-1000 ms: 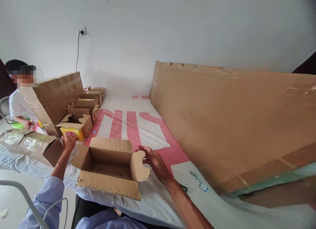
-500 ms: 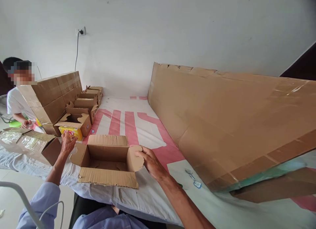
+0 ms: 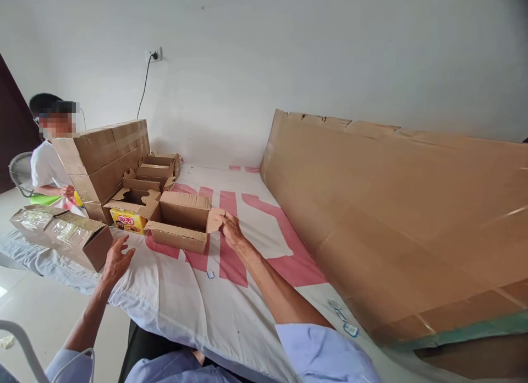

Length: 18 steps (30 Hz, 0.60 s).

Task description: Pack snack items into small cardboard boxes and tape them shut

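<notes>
My right hand [image 3: 231, 230] is stretched out ahead of me, its grip pinched on the right-hand flap of the open cardboard box [image 3: 181, 226]; thumb and fingers close on the flap's edge, so that grip is narrow and holding cardboard. The box sits upright on the white sheet with pink lettering [image 3: 231, 262], all four flaps turned out, its inside in shadow so I cannot tell what lies in it. Its left side stands just beside, perhaps touching, another open box [image 3: 134, 198] with a yellow printed face [image 3: 126, 222].

My left hand [image 3: 116, 260] holds nothing. Its grip is wide, the fingers spread and raised, palm turned toward the boxes, over the sheet near the table's left edge. It is apart from the open cardboard box and close to the brown carton with clear plastic on top [image 3: 68, 237], though not touching it.

Behind the yellow-faced box more open boxes run in a row toward the wall, beside a tall stack of sealed cartons [image 3: 103, 157]. A large flat cardboard sheet [image 3: 391, 207] leans along the right. Another person [image 3: 47, 163] sits beyond the stack.
</notes>
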Tool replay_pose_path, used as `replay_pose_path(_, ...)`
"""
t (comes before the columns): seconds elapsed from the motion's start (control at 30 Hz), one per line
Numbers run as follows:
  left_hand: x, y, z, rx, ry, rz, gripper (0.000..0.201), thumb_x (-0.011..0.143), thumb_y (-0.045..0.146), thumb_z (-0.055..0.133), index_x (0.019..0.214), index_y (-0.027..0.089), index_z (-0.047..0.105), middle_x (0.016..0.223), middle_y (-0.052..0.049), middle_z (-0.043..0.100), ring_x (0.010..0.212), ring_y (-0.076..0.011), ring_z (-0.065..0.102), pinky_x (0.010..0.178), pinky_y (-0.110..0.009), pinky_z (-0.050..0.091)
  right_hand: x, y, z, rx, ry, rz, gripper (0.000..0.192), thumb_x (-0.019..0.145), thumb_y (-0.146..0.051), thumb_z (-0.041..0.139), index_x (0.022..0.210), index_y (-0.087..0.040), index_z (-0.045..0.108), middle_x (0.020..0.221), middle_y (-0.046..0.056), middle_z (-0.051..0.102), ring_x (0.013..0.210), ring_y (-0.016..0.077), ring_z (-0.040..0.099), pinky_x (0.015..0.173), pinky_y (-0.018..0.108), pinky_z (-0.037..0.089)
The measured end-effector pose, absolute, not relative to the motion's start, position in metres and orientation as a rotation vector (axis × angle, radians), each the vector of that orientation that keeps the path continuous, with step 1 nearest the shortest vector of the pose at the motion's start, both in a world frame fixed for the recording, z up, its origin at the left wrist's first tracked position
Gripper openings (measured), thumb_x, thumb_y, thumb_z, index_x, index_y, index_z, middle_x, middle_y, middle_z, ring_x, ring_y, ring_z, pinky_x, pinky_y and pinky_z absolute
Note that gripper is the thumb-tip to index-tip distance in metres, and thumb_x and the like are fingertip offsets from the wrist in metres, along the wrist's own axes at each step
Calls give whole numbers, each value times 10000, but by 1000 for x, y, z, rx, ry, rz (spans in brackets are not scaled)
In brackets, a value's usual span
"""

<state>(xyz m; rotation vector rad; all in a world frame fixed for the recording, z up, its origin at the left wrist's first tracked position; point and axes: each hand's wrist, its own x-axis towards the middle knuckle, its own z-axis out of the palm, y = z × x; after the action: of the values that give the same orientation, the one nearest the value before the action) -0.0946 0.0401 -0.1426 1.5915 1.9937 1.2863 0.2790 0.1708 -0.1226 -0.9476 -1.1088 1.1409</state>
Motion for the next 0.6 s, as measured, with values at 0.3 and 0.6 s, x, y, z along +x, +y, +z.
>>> replay_pose_path(0.3, -88, 23, -156, 1612, 1888, 1326, 626, 759, 452, 700, 1315, 166, 727, 1337, -191, 712, 1126, -367, 778, 741, -411, 660, 271, 157, -119, -916, -1327, 1029, 453, 711, -475, 678, 1091, -240, 755, 901, 26, 752, 837, 227, 622, 728, 324, 518)
replay_pose_path(0.6, -72, 25, -152, 1650, 1807, 1285, 606, 752, 416, 749, 1315, 193, 737, 1330, -174, 718, 1101, -346, 788, 729, -386, 661, 273, 147, -123, -936, -1336, 952, 463, 758, -442, 614, 1138, -203, 722, 847, 2, 699, 764, 199, 572, 696, 313, 487)
